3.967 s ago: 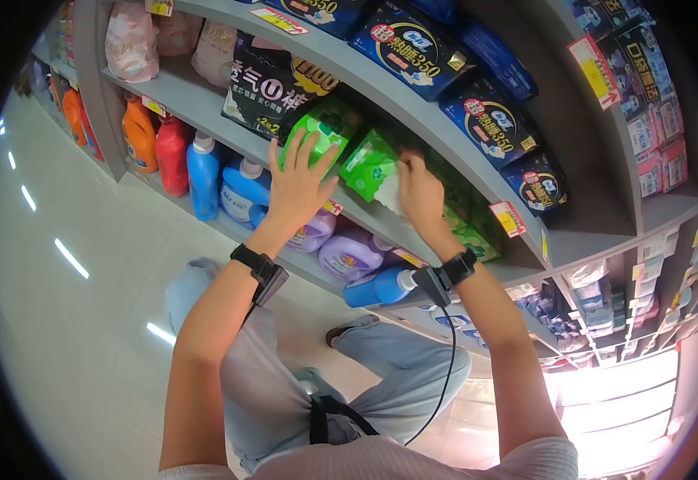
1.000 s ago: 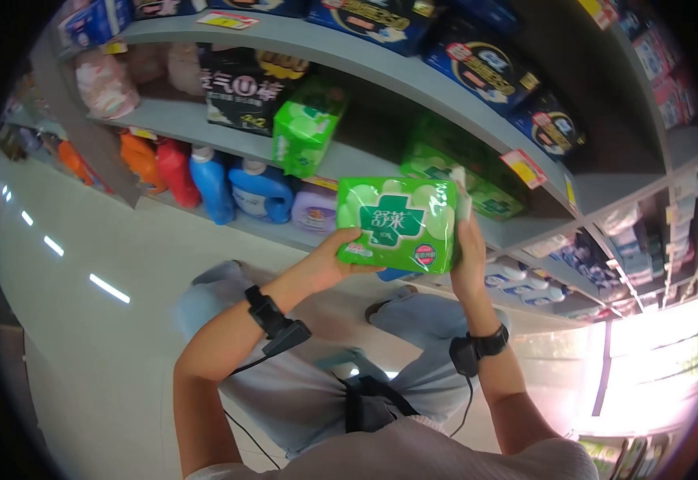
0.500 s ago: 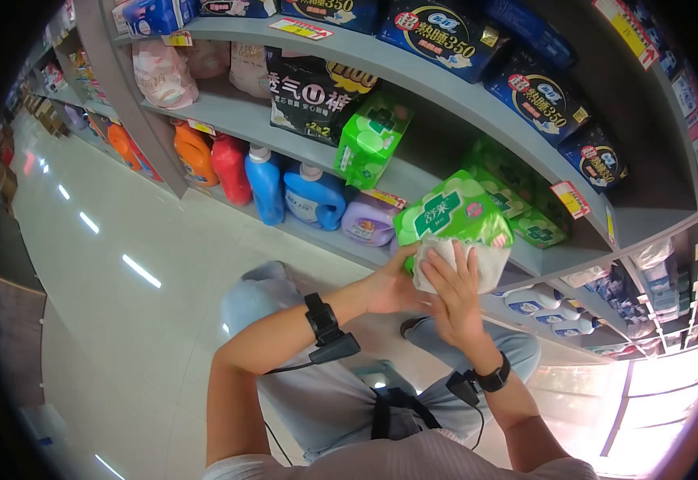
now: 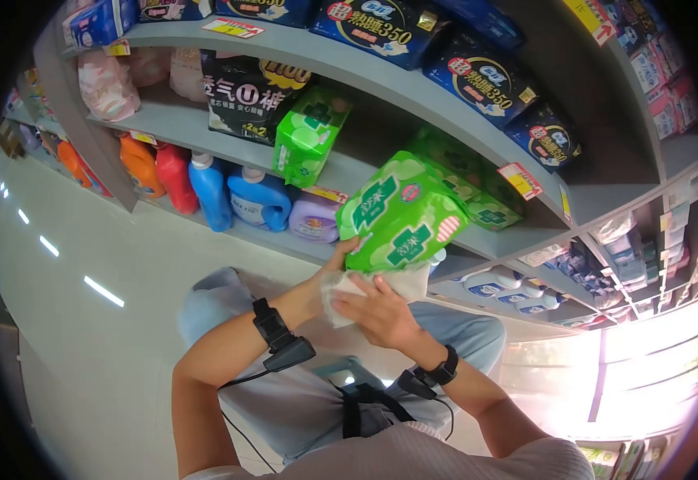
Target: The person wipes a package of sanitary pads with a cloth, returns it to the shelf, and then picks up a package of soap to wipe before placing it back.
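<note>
A green package (image 4: 413, 204) with dark green crosses and white lettering is held up in front of the shelf, tilted so its front and lower side show. My left hand (image 4: 324, 276) grips its near left corner; most of those fingers are hidden behind the package and the cloth. A whitish cloth (image 4: 411, 282) lies under my right hand (image 4: 387, 314), whose fingers press it against the package's near edge. On the middle shelf, another green package (image 4: 311, 138) stands beside a black bag (image 4: 246, 100), apart from my hands.
More green packages (image 4: 489, 210) sit on the shelf behind the held one. Dark blue packs (image 4: 483, 76) line the upper shelf (image 4: 301, 44). Detergent bottles (image 4: 257, 200) stand on the low shelf, with pale tiled floor (image 4: 85, 344) to the left.
The cloth and right hand have slid off the package's front to its near edge, uncovering a second cross. The package is tipped differently. My view has shifted right.
</note>
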`<state>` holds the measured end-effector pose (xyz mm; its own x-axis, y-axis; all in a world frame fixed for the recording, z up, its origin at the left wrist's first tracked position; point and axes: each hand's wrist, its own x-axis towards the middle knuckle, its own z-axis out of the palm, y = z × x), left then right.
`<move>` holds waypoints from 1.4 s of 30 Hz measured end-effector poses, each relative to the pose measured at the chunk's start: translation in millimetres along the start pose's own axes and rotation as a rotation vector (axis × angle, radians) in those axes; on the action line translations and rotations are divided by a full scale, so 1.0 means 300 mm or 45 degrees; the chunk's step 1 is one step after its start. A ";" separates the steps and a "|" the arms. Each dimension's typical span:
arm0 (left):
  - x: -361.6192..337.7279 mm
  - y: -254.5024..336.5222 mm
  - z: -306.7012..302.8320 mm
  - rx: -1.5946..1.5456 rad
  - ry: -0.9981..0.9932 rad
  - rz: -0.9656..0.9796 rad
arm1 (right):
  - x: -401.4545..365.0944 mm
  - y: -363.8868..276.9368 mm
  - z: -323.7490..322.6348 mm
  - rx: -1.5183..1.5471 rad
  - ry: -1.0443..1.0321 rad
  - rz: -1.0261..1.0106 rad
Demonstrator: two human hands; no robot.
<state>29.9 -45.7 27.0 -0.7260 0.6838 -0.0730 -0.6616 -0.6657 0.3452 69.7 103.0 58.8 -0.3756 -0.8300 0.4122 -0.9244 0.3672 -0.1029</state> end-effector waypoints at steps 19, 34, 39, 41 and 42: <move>0.033 0.027 -0.037 0.256 0.053 0.114 | -0.109 0.210 -0.271 0.164 0.940 1.071; 0.024 0.080 -0.011 1.384 0.761 0.982 | 0.186 0.252 -0.357 -0.119 -0.049 0.519; 0.026 0.089 0.009 1.378 0.737 1.129 | 0.303 0.277 -0.360 -0.243 -0.456 0.648; 0.017 0.128 0.019 1.587 0.806 1.153 | 0.312 0.327 -0.329 -0.406 -0.474 0.494; 0.015 0.147 0.019 1.805 0.871 1.170 | 0.318 0.347 -0.315 -0.403 -0.476 0.488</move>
<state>-1.5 -70.3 47.2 -0.9085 -0.1837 0.3754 0.3235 0.2598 0.9099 -56.1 101.5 173.1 -0.7276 -0.6842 0.0483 -0.6763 0.7274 0.1160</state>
